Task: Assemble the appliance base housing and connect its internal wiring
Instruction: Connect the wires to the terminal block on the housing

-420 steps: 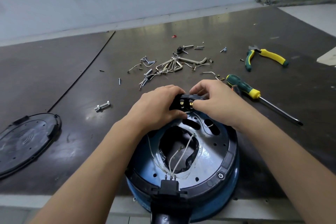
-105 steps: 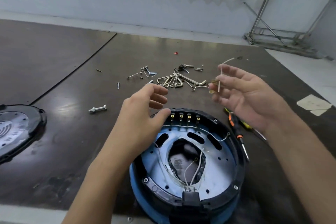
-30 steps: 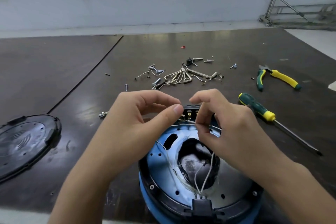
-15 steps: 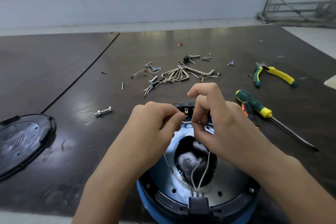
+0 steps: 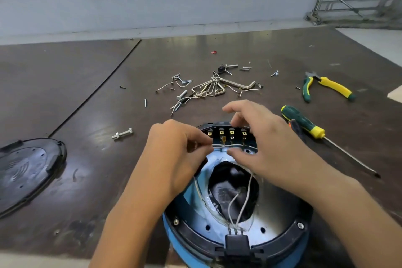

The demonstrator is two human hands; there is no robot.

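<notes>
The round blue and black appliance base [image 5: 280, 233] lies upside down at the table's near edge, its inside open. A black terminal block [image 5: 226, 134] with several brass tabs sits at its far rim. A white wire [image 5: 219, 146] runs across just below the tabs. My left hand [image 5: 180, 154] pinches the wire's left end with curled fingers. My right hand [image 5: 261, 146] hovers over the block, thumb at the wire's right part and fingers spread above the tabs. More white wires [image 5: 239, 204] loop through the central opening to a black connector [image 5: 237, 243] at the near rim.
A black bottom cover [image 5: 28, 169] lies at the left. Loose screws, hex keys [image 5: 215, 88] and wire bits are scattered beyond the base. A bolt [image 5: 122, 133] lies left of it. A green-yellow screwdriver [image 5: 304, 124] and pliers [image 5: 326, 87] rest at the right.
My right hand has opened and lifted a little, uncovering the terminal tabs. My left hand still pinches the white wire, which now lies stretched below the tabs.
</notes>
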